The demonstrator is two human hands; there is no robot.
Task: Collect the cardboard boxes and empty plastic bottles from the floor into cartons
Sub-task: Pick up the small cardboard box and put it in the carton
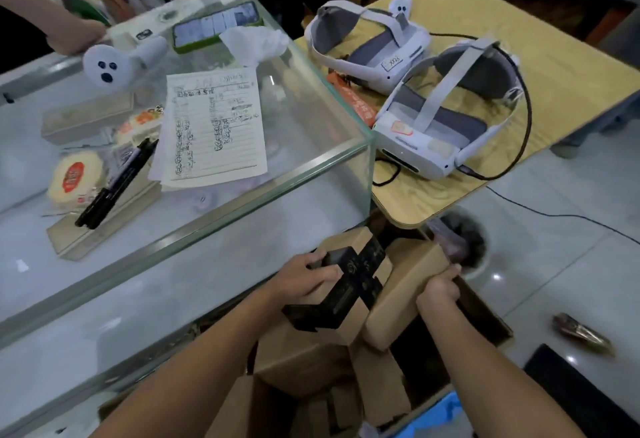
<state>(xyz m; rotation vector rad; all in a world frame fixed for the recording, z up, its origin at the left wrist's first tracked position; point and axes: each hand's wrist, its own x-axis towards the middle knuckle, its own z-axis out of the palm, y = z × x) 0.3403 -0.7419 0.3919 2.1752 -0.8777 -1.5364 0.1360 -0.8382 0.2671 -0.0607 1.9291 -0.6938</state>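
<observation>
Boxes held number two: left grip [308, 275] clamps black-taped box [362, 266], right grip [438, 287] clamps plain box [405, 285].

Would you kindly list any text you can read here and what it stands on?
Nothing reads clearly.
Lined sheet: handwriting, too small.
Far headset's tag: handwritten, blurred.
Round packet's red label: blurred.
Black-printed box in left hand: faint print, illegible.
Plain box in right hand: no print.

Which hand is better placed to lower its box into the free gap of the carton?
Probably right. The right hand holds the plain box beside the dark gap in the carton; the left hand holds the taped box over stacked boxes.
</observation>
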